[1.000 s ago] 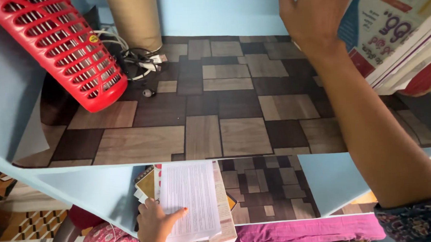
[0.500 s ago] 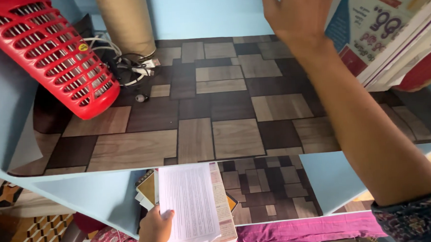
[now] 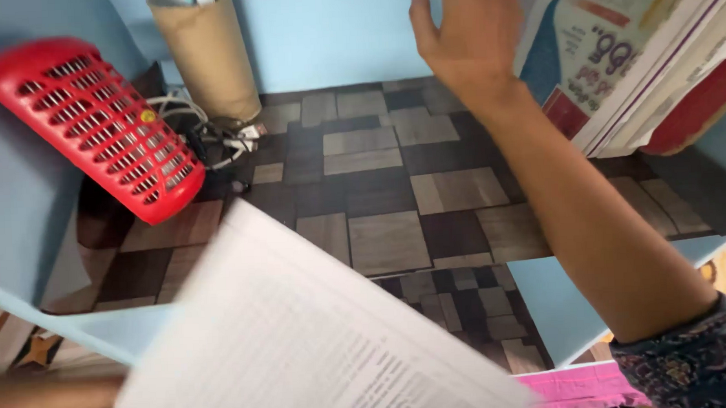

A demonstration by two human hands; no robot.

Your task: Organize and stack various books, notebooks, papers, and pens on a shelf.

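My left hand (image 3: 37, 406) is at the bottom left, blurred, gripping a stack of white printed sheets (image 3: 304, 345) that fills the lower middle of the view, tilted and raised near the camera. My right hand (image 3: 463, 36) is up at the top of the upper shelf, fingers spread, resting against a leaning pile of newspapers and books (image 3: 634, 61) at the right. My forearm crosses the shelf diagonally. The shelf (image 3: 395, 186) is lined with a grey and brown block-patterned sheet.
A red slotted plastic basket (image 3: 90, 130) leans against the left wall. Behind it stand a brown cardboard tube (image 3: 206, 60) and a tangle of white and black cables (image 3: 213, 137). The lower shelf (image 3: 465, 305) carries the same patterned lining. Pink cloth (image 3: 587, 386) lies below.
My left hand has lifted the white sheets off the lower shelf's stack and up close to the camera, covering that stack. The view shifted slightly; my right hand stays at the leaning newspapers.
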